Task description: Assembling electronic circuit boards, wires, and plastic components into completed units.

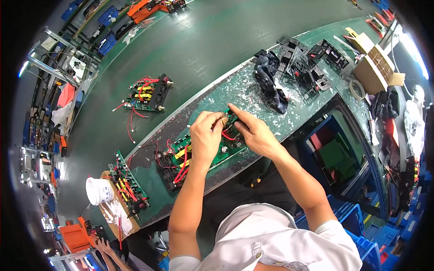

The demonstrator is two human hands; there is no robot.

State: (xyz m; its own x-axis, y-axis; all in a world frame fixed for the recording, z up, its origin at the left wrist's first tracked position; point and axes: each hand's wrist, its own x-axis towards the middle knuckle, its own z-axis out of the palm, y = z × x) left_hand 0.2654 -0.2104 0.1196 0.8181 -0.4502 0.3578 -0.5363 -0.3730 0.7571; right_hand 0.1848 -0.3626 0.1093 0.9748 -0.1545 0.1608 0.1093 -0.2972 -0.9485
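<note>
A green circuit board assembly (220,156) with yellow-wrapped parts, red wires and a black end block lies on the work surface in front of me. My left hand (206,135) is over its middle, fingers curled in a pinch; whatever is between the fingertips is too small to make out. Close beside it, my right hand (257,134) reaches over the board's right part. Its index finger is stretched out to the board's far edge, and the thumb stands apart from it. Both hands hide much of the board's far half.
A similar board assembly (143,93) lies beyond, another (128,184) to the left. A white tub (99,190) stands on stained cardboard. Black plastic housings (300,63), a crumpled black bag (267,74), a tape roll (356,89) and a cardboard box (373,68) sit right. A co-worker's hands (105,248) show lower left.
</note>
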